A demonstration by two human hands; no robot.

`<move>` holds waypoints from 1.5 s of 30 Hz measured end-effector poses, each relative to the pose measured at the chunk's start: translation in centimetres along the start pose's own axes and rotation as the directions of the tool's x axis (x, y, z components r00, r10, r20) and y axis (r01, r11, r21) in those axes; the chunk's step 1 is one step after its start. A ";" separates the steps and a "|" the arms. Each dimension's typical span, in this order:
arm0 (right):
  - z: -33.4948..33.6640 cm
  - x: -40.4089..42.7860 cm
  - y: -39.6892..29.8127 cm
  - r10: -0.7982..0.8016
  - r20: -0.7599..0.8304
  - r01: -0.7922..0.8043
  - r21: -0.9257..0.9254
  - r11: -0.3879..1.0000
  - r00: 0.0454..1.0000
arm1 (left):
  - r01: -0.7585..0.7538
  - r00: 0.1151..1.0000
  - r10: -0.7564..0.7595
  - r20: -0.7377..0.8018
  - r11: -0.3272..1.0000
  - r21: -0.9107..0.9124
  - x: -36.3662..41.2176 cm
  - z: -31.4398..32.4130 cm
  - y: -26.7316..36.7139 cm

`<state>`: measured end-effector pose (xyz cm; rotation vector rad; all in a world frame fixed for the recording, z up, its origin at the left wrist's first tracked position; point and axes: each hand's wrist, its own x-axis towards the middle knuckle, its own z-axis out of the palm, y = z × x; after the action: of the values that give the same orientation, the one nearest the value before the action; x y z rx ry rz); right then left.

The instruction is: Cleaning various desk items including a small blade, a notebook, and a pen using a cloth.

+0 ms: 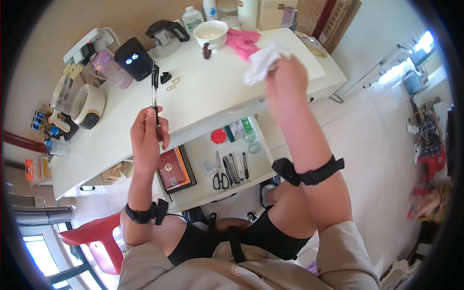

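Between the thumb and fingers of my left hand [146,132] is a black-and-clear pen [155,85], pointing away from me over the white desk [134,119]. My right hand [288,74] grips a crumpled white tissue or cloth [262,63] above the desk's right part, near a pink cloth [243,41]. Below my hands the drawer [203,150] is pulled out. Inside it lie notebooks [175,170], black-handled scissors [220,177], several pens [233,168], a red round lid or tin [218,136], small boxes [237,128] and glass jars [254,147].
Along the back stand a kettle [87,105], a purple bottle [112,70], a digital clock [134,59], a glass pot [165,38] and a white bowl [211,32]. A small black object [165,77] lies near the clock. A red chair [98,239] is at lower left.
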<state>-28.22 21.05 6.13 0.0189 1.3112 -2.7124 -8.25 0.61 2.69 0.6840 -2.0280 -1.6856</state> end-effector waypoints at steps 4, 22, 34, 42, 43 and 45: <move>1.6 -4.9 4.3 0.152 0.318 -0.015 -0.395 0.918 0.936 | -0.103 0.995 0.097 -0.037 0.972 -0.210 -2.9 0.9 -0.1; 3.8 -6.0 7.2 0.269 0.536 0.146 -0.609 0.780 0.800 | 0.011 1.000 -0.014 -0.015 0.980 -0.201 -0.9 -2.5 -1.7; 4.0 -7.0 6.3 0.460 0.507 0.130 -0.762 0.634 0.729 | -0.138 0.982 0.161 -0.099 0.968 0.211 -0.6 -4.6 -0.8; 2.8 -2.9 4.6 0.441 0.268 -0.306 -0.424 0.853 0.857 | -0.259 0.922 0.335 -0.194 0.906 0.336 -1.3 -5.3 -0.7; 2.7 -2.7 4.6 0.462 0.270 -0.392 -0.275 0.878 0.845 | -0.220 0.949 0.292 -0.120 0.884 0.412 -1.5 -5.1 -0.3; 2.9 -2.7 5.1 0.434 0.199 -0.409 -0.158 0.899 0.878 | -0.184 0.969 0.241 -0.055 0.852 0.490 -1.7 -4.8 -0.3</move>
<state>-24.80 15.93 4.12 -0.0177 1.2202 -2.1984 -3.96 -2.14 3.28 0.6583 -2.3603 -0.9912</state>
